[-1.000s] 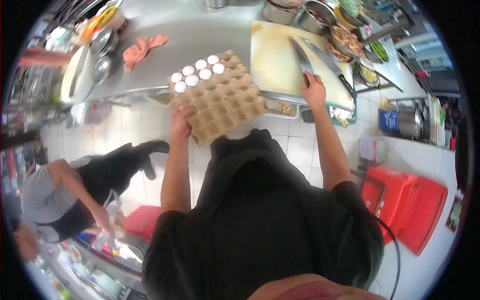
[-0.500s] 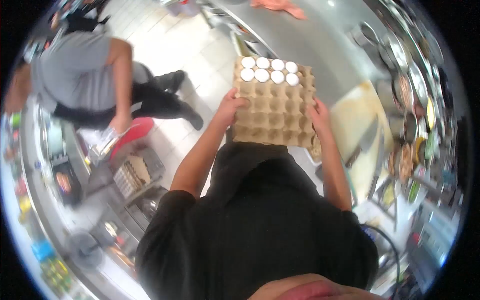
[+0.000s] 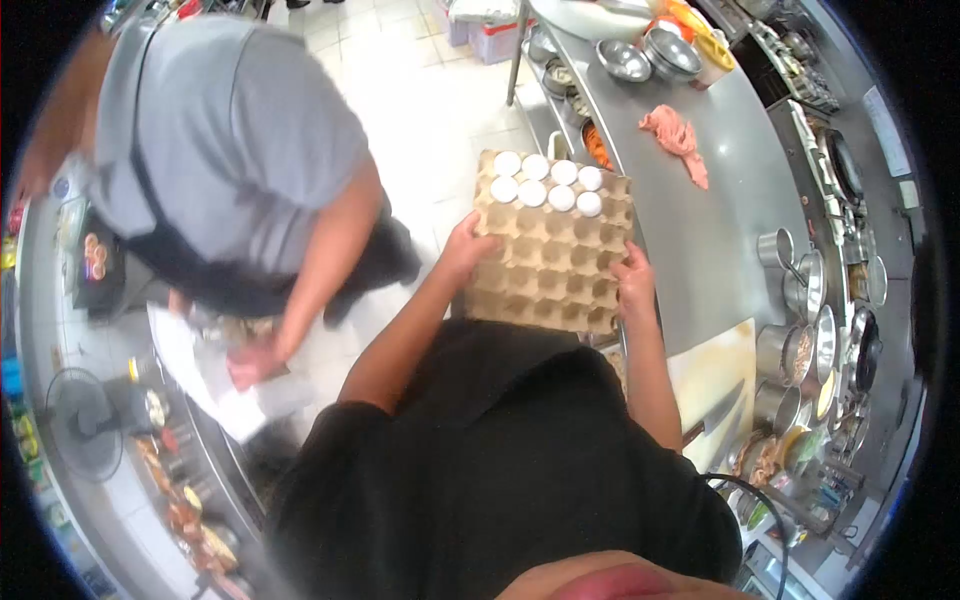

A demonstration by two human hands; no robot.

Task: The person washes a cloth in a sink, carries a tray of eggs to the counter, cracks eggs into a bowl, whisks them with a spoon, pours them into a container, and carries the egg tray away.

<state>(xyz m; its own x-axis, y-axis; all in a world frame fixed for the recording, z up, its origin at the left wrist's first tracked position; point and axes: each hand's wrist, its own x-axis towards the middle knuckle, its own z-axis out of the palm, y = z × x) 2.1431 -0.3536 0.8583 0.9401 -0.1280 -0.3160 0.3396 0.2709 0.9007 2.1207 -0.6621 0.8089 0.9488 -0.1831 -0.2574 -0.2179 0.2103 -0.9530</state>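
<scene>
A cardboard egg tray (image 3: 545,262) is held up in front of my body, with several white eggs (image 3: 532,193) in its two far rows and the other cups bare. My left hand (image 3: 468,250) grips the tray's left edge, thumb on top. On the opposite edge my right hand (image 3: 634,280) pinches the cardboard. Beyond the right hand, a knife (image 3: 715,412) lies on the cutting board (image 3: 735,360), partly hidden by my arm.
A co-worker (image 3: 240,150) in grey stands close at the left, holding white plastic (image 3: 205,375). The steel counter (image 3: 720,250) at the right bears a pink cloth (image 3: 677,140), metal bowls (image 3: 672,55) and pots (image 3: 775,248). A fan (image 3: 85,425) is at far left.
My right hand has let go of the knife and taken the tray's right edge. The view has turned left, and the tray is now level before me. The co-worker appears much closer.
</scene>
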